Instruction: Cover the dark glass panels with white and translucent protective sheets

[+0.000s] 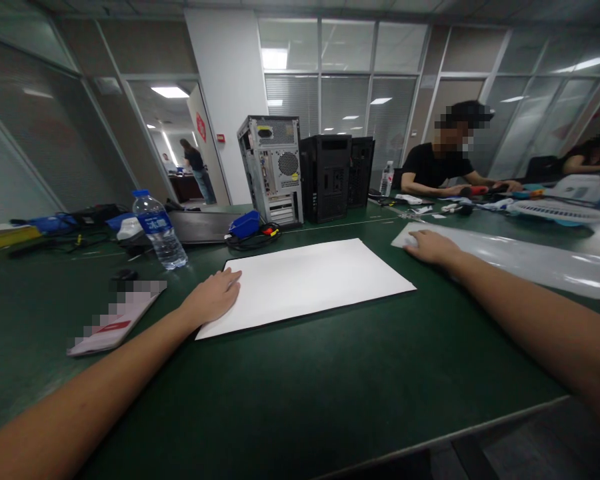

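A flat white sheet (310,280) lies on the dark green table (290,393) in front of me. My left hand (213,297) rests palm down on the sheet's near left edge, fingers loosely together. My right hand (430,247) lies flat on the left end of a glossy translucent plastic sheet (535,260) that stretches off to the right. Neither hand grips anything; both press flat on their sheets.
A water bottle (159,230) and a booklet (115,320) sit at left, with cables and blue tools behind. Computer towers (273,170) stand at the table's middle back. A seated person (443,163) works at far right among tools. The table's front edge runs lower right.
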{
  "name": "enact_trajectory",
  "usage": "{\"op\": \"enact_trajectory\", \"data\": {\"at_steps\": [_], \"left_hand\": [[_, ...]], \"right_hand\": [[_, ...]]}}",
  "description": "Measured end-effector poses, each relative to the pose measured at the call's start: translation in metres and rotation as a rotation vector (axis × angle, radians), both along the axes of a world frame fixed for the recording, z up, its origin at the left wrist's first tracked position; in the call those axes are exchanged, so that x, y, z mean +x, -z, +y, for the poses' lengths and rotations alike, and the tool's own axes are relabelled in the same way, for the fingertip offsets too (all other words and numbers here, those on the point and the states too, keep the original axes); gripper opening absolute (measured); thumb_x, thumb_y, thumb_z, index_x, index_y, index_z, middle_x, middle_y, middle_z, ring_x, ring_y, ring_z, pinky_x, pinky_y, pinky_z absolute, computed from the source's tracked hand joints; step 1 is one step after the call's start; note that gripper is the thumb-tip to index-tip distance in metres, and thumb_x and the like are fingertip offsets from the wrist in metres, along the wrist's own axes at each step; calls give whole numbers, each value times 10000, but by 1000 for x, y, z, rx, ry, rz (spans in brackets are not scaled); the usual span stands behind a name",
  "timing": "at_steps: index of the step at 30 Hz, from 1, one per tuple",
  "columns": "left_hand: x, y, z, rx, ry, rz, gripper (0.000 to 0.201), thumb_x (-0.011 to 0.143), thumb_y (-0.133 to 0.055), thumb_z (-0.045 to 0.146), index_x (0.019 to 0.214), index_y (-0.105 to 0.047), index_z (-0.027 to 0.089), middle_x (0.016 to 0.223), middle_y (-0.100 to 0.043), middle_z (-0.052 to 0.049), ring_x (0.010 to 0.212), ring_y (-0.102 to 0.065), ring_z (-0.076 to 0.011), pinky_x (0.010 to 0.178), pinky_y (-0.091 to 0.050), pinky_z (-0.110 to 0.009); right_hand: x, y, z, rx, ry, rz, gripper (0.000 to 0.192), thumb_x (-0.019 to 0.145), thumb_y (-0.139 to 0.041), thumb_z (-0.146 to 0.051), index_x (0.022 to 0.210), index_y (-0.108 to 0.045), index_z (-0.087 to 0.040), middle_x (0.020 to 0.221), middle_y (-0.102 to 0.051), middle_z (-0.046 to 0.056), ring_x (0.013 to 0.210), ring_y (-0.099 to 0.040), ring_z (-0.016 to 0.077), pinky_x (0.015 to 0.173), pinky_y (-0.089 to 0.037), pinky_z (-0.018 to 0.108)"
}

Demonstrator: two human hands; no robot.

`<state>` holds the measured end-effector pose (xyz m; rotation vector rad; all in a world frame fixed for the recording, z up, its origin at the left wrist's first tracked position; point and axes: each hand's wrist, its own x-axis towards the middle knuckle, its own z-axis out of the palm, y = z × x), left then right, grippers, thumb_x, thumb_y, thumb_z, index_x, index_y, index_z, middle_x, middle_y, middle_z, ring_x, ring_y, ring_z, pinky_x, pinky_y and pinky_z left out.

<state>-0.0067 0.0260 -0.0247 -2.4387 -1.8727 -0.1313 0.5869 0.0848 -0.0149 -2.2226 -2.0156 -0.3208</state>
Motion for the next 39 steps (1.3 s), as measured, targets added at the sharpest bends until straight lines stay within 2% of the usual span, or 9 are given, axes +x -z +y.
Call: {"op": "enact_trajectory", "data": {"at_steps": [4,9,14,20,26,33,37,39], "left_hand": [[-1,2,2,8,3,-5,662,995,-252,430,1541,-452,115,1618,-403,-176,1473,-414,-339,1199,-330,-498],[-2,5,4,13,6,-6,655,998,-255,422,1541,-452,112,1620,-405,-171,1475,-413,-326,1214,-311,-469],[-1,4,3,17,2,-3,655,998,-259,427,1537,-461,113,1613,-417,-164,1474,-416,-321,1213,-319,-459],[0,2,1,26,1,-12,645,994,-282,424,1528,-476,119,1599,-438,-154,1467,-427,-322,1200,-345,-479],[0,1,0,39,-2,-23,632,987,-303,421,1522,-488,138,1588,-462,-133,1456,-444,-317,1178,-382,-482],[-2,2,1,47,14,-22,633,984,-310,421,1517,-494,134,1578,-480,-126,1460,-441,-300,1195,-359,-453],[-2,2,1,41,16,-20,643,990,-285,417,1517,-491,112,1585,-463,-155,1458,-444,-307,1200,-347,-446],[-2,3,1,41,14,-23,644,992,-288,424,1517,-492,112,1587,-459,-159,1453,-452,-312,1199,-349,-447]], "right_hand": [[18,11,12,-88,43,13,569,998,-430,-506,1336,-651,-104,1295,-642,247,1146,-619,355,945,-465,471],[12,17,22,-76,32,-5,520,998,-425,-476,1374,-629,-182,1385,-607,186,1210,-588,339,993,-447,463],[5,18,23,-58,18,-7,527,1010,-403,-481,1386,-620,-183,1381,-601,193,1209,-583,338,992,-446,468],[-1,19,21,-42,10,-4,664,969,-408,-679,1324,-669,-182,1341,-600,222,1186,-580,361,973,-449,494],[-11,18,17,-17,18,1,590,997,-407,-595,1330,-670,-185,1336,-610,221,1175,-596,355,967,-455,491],[-31,7,0,93,-2,11,510,990,-482,-428,1405,-583,-149,1300,-648,209,1145,-627,340,943,-478,467],[-58,-6,-14,229,-20,22,518,1022,-389,-400,1442,-529,-132,1292,-652,216,1119,-637,350,913,-492,479],[-78,-13,-21,280,-62,22,515,1034,-357,-412,1456,-512,-159,1321,-646,188,1124,-637,336,914,-497,465]]}}
